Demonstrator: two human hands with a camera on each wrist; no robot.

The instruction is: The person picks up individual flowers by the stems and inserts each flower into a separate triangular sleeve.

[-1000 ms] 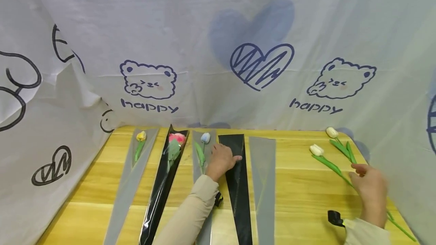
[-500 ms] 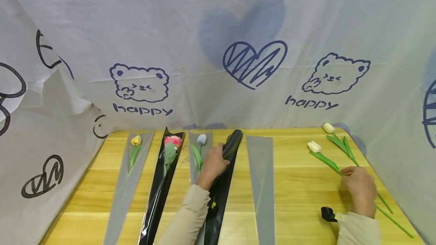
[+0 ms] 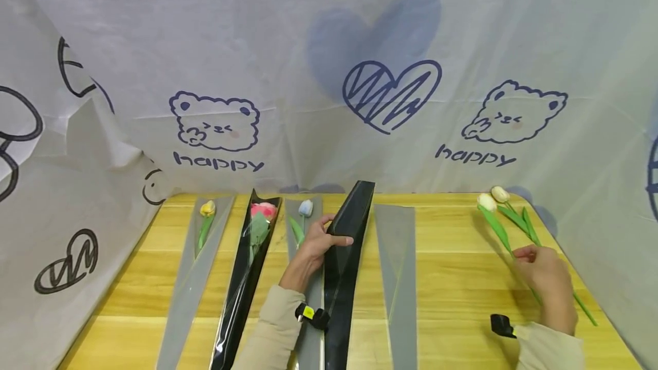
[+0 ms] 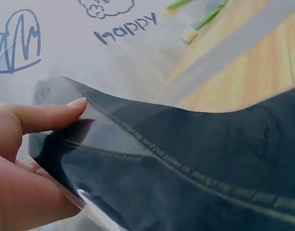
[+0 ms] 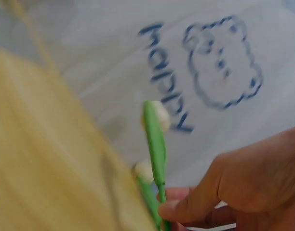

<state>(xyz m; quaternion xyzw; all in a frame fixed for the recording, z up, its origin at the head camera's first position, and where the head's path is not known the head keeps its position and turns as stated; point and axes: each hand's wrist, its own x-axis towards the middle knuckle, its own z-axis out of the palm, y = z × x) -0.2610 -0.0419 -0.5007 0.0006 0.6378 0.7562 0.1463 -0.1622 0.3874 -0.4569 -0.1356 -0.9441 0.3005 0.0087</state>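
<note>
My left hand (image 3: 317,242) grips a black flower sleeve (image 3: 349,233) near its wide upper end, thumb on the front face. In the left wrist view the sleeve (image 4: 200,144) shows a clear front and printed lettering along its seams. At the right of the table, my right hand (image 3: 546,278) pinches the green stem of a white tulip (image 3: 486,203). The right wrist view has that tulip (image 5: 157,139) tilted up above the thumb and fingertips. A second white tulip (image 3: 500,193) lies on the table just behind it.
Left on the wooden table (image 3: 452,301) lie a grey sleeve with a yellow tulip (image 3: 208,208), a black sleeve with a pink flower (image 3: 263,210) and a grey sleeve with a blue tulip (image 3: 305,208). Another grey sleeve (image 3: 403,278) lies right of my left hand. A printed cloth (image 3: 298,73) hangs behind.
My left hand has taken hold of the black sleeve and raised its upper end off the table. My right hand has picked up the nearer white tulip by its stem.
</note>
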